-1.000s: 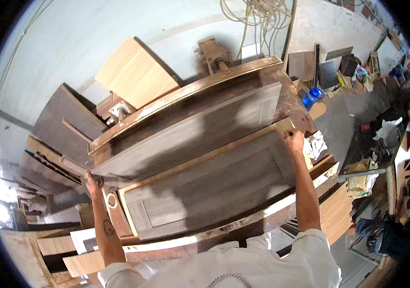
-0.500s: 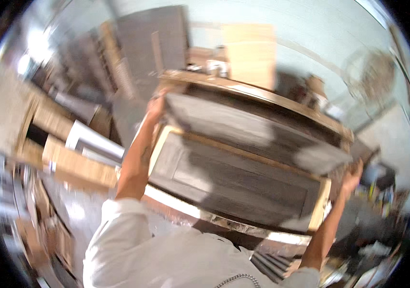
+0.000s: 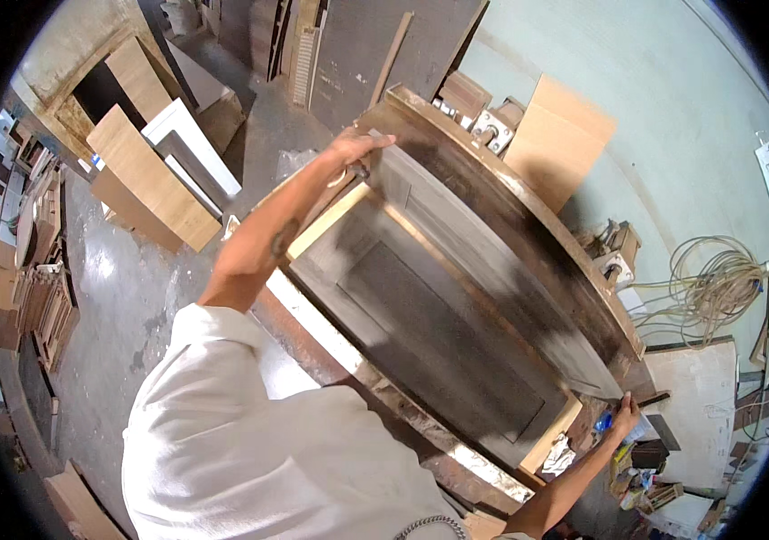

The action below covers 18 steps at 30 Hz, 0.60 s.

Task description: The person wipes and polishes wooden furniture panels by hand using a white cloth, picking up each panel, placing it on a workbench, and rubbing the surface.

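My left hand (image 3: 357, 149) grips the upper left end of a grey wood-grain panel (image 3: 485, 263), its thumb stretched along the edge. At the opposite end, my right hand (image 3: 624, 418) holds the lower right corner with the fingers closed on it. The held panel stands tilted above a second grey panel (image 3: 443, 337) with a recessed rectangle, and partly covers its far side. That second panel lies flat, with pale wooden strips (image 3: 330, 220) at its ends. Both panels are over a worn brown workbench or machine bed (image 3: 384, 409).
A long wooden beam (image 3: 529, 193) borders the far side. Beyond it are a tan board (image 3: 563, 139), metal brackets and coiled cable (image 3: 718, 279) on the wall. At left lean boards (image 3: 152, 180) and a white frame (image 3: 194, 144); stacked wood pieces (image 3: 47, 301) lie on the floor.
The view has turned, so the bench now runs more steeply down to the right. Both hands still hold the grey panel, which now shows narrower and more edge-on.
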Motion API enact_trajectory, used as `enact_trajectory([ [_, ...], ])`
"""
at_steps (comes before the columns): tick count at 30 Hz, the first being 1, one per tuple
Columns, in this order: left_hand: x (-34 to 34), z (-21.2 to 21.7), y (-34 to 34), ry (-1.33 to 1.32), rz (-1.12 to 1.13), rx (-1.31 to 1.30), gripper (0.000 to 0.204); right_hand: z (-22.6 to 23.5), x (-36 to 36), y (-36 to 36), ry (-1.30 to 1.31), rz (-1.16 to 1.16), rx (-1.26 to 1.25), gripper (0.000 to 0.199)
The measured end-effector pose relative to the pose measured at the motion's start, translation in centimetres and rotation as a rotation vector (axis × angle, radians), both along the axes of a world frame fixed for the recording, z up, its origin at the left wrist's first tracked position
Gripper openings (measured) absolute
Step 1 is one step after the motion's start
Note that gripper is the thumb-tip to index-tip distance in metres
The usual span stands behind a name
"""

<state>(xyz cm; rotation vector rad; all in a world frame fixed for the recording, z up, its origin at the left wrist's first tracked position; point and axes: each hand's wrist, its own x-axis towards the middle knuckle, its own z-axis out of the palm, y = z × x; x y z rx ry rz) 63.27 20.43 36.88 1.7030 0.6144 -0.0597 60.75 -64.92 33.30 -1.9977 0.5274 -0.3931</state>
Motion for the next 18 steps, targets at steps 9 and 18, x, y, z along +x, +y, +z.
enact_trajectory([
  [9, -16.1, -6.9, 0.3, 0.099, -0.014, 0.131, 0.067, -9.4, -17.4, 2.2, 0.002, -0.419, 0.373, 0.031],
  [18, -19.2, -18.6, 2.9, 0.001, -0.114, 0.557, 0.044, -15.7, -22.7, 4.6, 0.279, -0.211, -0.463, 0.037],
])
